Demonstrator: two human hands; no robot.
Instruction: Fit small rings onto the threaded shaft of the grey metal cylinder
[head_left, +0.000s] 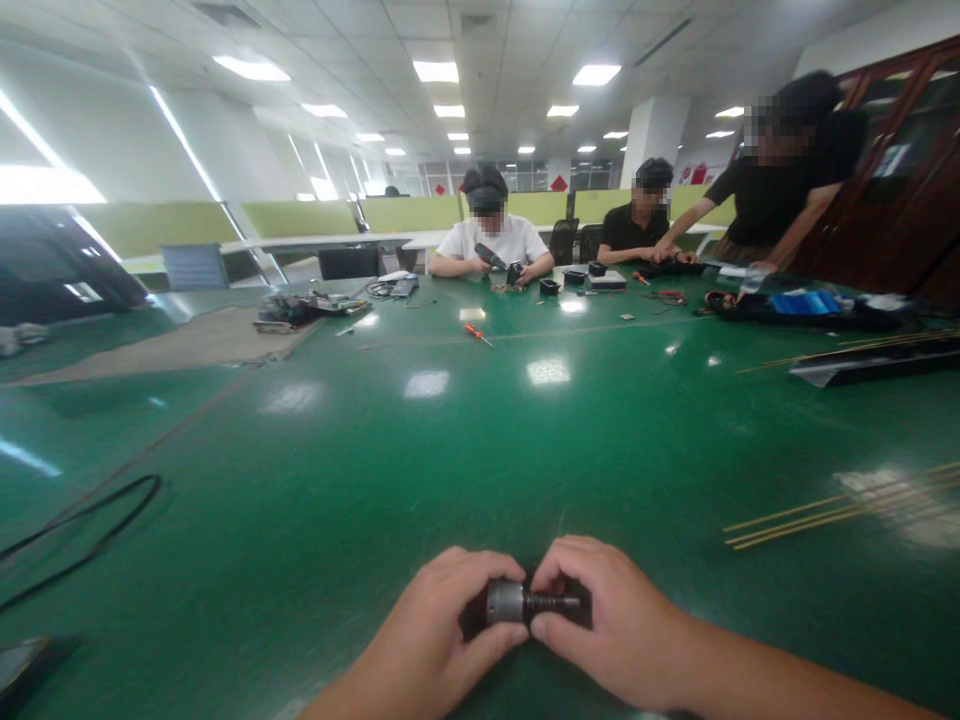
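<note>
Low in the head view, near the table's front edge, a grey metal cylinder with a thin, dark, ribbed shaft (505, 603) lies sideways between my two hands. My left hand (442, 620) is closed around the wide cylinder end, thumb below and fingers above. At the shaft side, my right hand (600, 610) pinches close to where the ribbed part meets the cylinder. The shaft's thin tip points right, into the hollow of my right palm. Whether the ribs are a spring or a thread I cannot tell.
A red screwdriver (475, 333) lies mid-table. Thin yellowish rods (810, 520) are at the right, a black cable (112, 515) at the left. Dismantled parts (296, 308) sit far left on a cloth. Three people work across the green table (480, 440); one holds a power drill (491, 257).
</note>
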